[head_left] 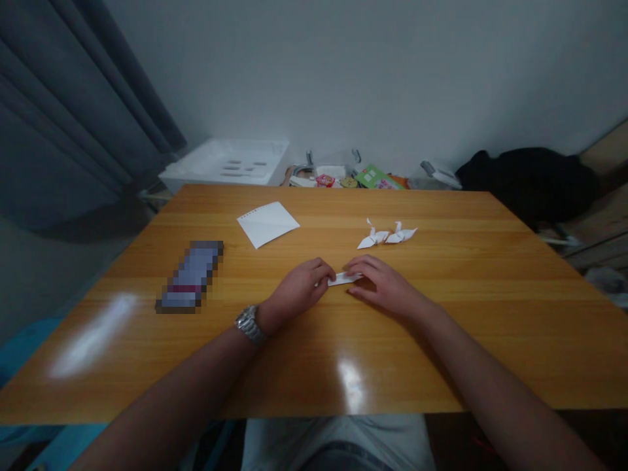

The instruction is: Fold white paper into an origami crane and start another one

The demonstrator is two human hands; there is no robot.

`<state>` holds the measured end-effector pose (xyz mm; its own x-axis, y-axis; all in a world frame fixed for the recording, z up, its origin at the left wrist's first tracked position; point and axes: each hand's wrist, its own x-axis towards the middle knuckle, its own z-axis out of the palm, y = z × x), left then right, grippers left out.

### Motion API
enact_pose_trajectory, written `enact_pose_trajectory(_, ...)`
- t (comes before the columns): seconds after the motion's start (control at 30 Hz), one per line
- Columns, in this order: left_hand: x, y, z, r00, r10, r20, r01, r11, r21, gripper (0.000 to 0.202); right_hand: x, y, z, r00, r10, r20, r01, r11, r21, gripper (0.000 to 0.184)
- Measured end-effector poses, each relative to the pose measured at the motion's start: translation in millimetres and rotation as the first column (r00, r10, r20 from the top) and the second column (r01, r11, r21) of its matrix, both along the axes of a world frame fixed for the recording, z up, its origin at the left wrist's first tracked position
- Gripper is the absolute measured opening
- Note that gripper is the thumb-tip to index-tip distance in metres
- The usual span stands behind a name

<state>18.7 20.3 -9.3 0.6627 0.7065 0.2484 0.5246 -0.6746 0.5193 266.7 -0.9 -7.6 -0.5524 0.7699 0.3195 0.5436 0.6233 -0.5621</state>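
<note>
A small folded strip of white paper [344, 279] lies on the wooden table [275, 353] between my two hands. My left hand [305, 286], with a metal watch [250, 323] on its wrist, pinches the strip's left end. The fingers of my right hand [380, 284] curl over the strip's right end, with the thumb low at its near side. Just beyond my right hand stand two folded paper cranes, a left crane [374, 238] and a right crane [401, 233]. Farther left, a square white sheet [269, 224] with punched holes along one edge lies flat.
A phone-like device [191, 275], blurred into blocks, lies on the left of the table. Behind the far edge are a white foam tray [235, 160], a green packet [377, 176] and other small items. A dark heap [527, 180] sits at the back right; a grey curtain [73, 98] hangs left.
</note>
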Motion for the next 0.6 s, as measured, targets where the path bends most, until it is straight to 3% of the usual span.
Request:
enact_pose_trajectory(0.13,1.5,-3.0,2.1,0.996,0.009,0.09,-0.007,1.0,-0.025,0.016,-6.4,0.0,-3.7,1.0,0.013,-0.029,-0.012,1.0,0.023,0.023)
enact_pose_trajectory(0.3,3.2,-4.2,-0.4,0.989,0.002,0.15,0.004,0.999,-0.038,0.013,-11.5,-1.0,-3.6,0.997,-0.034,-0.066,0.033,0.999,-0.014,0.01)
enact_pose_trajectory(0.6,1.4,-1.0,-2.2,0.999,0.021,0.029,-0.021,1.0,-0.023,0.013,-15.4,-3.2,-6.6,0.994,-0.106,0.003,0.106,0.993,-0.042,0.006)
